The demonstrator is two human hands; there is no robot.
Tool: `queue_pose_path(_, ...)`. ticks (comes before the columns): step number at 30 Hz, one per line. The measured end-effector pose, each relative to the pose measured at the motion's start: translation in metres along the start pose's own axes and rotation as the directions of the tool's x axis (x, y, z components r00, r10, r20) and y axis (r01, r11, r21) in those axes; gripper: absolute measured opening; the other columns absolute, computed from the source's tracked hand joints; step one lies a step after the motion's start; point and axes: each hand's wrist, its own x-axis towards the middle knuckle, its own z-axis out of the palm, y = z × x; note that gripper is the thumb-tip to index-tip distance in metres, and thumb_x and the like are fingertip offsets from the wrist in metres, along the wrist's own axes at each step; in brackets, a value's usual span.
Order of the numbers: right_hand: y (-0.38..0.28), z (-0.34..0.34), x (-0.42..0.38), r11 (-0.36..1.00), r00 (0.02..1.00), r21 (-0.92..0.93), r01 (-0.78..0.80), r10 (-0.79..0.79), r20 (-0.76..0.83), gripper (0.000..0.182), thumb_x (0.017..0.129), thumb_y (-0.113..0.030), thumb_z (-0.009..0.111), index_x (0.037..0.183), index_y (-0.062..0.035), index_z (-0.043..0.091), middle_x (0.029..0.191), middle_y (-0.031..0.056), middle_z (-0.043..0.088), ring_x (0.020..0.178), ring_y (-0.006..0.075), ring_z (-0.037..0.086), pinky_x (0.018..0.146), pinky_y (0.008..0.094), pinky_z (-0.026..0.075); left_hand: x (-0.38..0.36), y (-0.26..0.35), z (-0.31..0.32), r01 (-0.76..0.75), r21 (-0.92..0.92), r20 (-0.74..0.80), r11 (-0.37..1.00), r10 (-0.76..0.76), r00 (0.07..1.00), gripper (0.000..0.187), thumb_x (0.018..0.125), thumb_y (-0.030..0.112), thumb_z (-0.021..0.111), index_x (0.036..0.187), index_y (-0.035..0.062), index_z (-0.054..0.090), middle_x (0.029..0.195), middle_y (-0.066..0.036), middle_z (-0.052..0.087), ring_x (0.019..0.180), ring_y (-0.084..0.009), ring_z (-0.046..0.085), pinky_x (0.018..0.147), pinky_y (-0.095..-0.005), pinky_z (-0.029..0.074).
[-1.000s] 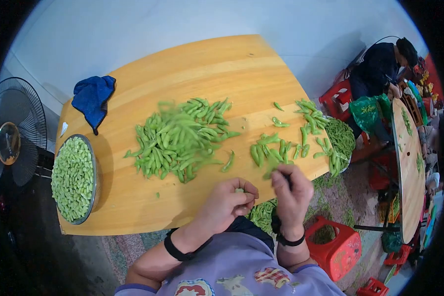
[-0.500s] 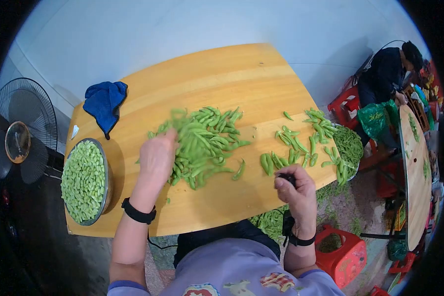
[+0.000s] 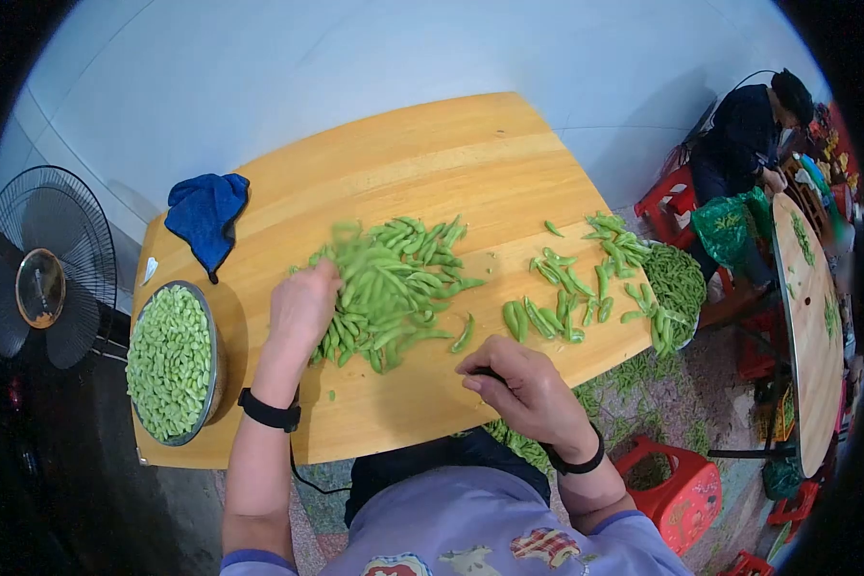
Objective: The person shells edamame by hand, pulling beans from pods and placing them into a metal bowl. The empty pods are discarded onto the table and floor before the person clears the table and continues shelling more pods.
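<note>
My left hand [image 3: 302, 302] is closed at the left edge of a pile of green bean pods [image 3: 394, 278]. Its fingertips touch the pods, but what they pinch is hidden; some pods beside them look blurred. My right hand [image 3: 526, 386] is curled around a small black object [image 3: 490, 374], mostly covered by the fingers, just right of the pile near the table's front edge. A metal bowl [image 3: 213, 370] full of shelled green beans [image 3: 170, 365] stands left of my left hand. Several loose pods [image 3: 542, 317] lie beyond my right hand.
A blue cloth [image 3: 206, 216] lies on the wooden table [image 3: 432, 154]. A fan [image 3: 43, 278] stands at left. Right of the table are a container of pods [image 3: 677, 288], a red stool [image 3: 677, 494], a round table [image 3: 804, 365] and another person [image 3: 739, 130].
My right hand has moved left, toward the pile, with the small black object still in it. My left hand stays at the pile's left edge. The view has shifted slightly.
</note>
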Motion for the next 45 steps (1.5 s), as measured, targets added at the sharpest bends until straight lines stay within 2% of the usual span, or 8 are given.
queue_pose_path(8,-0.011,0.013,0.028,0.975,0.989,-0.187,0.117,-0.131,-0.067,0.045,0.078,-0.009,0.058,0.119,0.0000,0.042,0.081,0.0183,0.052,0.070,0.0346,0.053,0.060,0.0412,0.043,-0.029,0.050,-0.062,-0.081,0.227,-0.113,0.971,0.109,0.988,0.010,0.070,0.004,0.054,0.077,0.0044,0.047,0.068,-0.014,0.050,0.066,-0.0321,0.056,0.054,-0.0405,0.045)
queue_pose_path(14,0.008,0.023,0.018,0.952,0.985,-0.280,0.122,-0.151,-0.084,0.034,0.077,-0.009,0.060,0.107,0.0015,0.049,0.080,0.0188,0.054,0.065,0.0359,0.054,0.057,0.0413,0.044,-0.054,0.080,-0.049,-0.386,-0.170,-0.136,0.907,0.366,0.920,0.005,0.077,0.004,0.055,0.079,0.0053,0.051,0.066,-0.006,0.051,0.057,-0.0237,0.052,0.050,-0.0345,0.042)
queue_pose_path(16,0.007,0.022,0.012,0.963,0.974,-0.235,0.132,-0.170,-0.149,0.029,0.077,-0.009,0.060,0.102,0.0022,0.051,0.080,0.0188,0.055,0.064,0.0359,0.055,0.057,0.0404,0.044,-0.055,0.087,-0.033,-0.042,-0.853,-0.037,0.520,0.021,0.999,0.005,0.080,0.005,0.056,0.084,0.0044,0.053,0.067,0.001,0.047,0.054,-0.0087,0.045,0.045,-0.0238,0.036)
queue_pose_path(17,0.002,0.023,0.008,0.994,0.985,-0.106,0.025,-0.043,-0.167,0.027,0.078,-0.010,0.060,0.100,0.0030,0.052,0.080,0.0181,0.056,0.064,0.0330,0.056,0.057,0.0383,0.044,-0.058,0.092,-0.032,-0.040,-0.854,-0.033,0.518,0.023,0.999,0.005,0.080,0.005,0.056,0.084,0.0044,0.053,0.067,0.001,0.047,0.054,-0.0087,0.045,0.045,-0.0238,0.036)
queue_pose_path(19,0.003,0.028,0.000,0.996,0.981,0.021,-0.090,0.092,-0.168,0.025,0.078,-0.011,0.060,0.097,0.0037,0.053,0.080,0.0175,0.057,0.064,0.0302,0.056,0.057,0.0362,0.045,-0.064,0.105,-0.032,0.382,-0.921,0.387,-0.070,-0.086,0.918,0.007,0.085,0.011,0.054,0.086,0.0039,0.055,0.066,0.006,0.046,0.053,-0.0012,0.036,0.045,-0.0163,0.029)
queue_pose_path(21,0.011,0.037,-0.008,0.920,0.968,0.361,-0.153,0.214,-0.135,0.025,0.079,-0.012,0.061,0.097,0.0039,0.054,0.077,0.0136,0.057,0.063,0.0190,0.055,0.056,0.0299,0.043,-0.067,0.111,-0.024,0.355,-0.931,0.361,-0.080,-0.083,0.929,0.007,0.085,0.011,0.054,0.084,0.0041,0.055,0.063,0.007,0.045,0.052,-0.0005,0.035,0.045,-0.0151,0.027)
queue_pose_path(27,0.016,0.015,-0.024,0.727,0.952,0.624,-0.284,0.289,0.097,0.022,0.082,-0.013,0.059,0.099,0.0011,0.055,0.076,-0.0008,0.052,0.067,0.0050,0.046,0.057,0.0196,0.039,-0.062,0.115,-0.030,0.359,-0.932,0.356,0.056,-0.060,0.933,0.009,0.085,0.010,0.055,0.079,0.0036,0.056,0.059,0.007,0.045,0.052,-0.0005,0.036,0.046,-0.0162,0.028)
queue_pose_path(45,0.010,0.003,-0.028,0.921,0.996,0.387,-0.037,0.064,-0.056,0.013,0.082,-0.009,0.058,0.088,0.0016,0.055,0.072,0.0045,0.054,0.064,0.0098,0.048,0.056,0.0243,0.040,-0.066,0.140,-0.026,-0.081,-0.885,-0.051,0.458,0.077,0.996,0.011,0.082,0.005,0.055,0.073,0.0014,0.049,0.064,0.002,0.046,0.058,-0.0057,0.040,0.052,-0.0203,0.034)
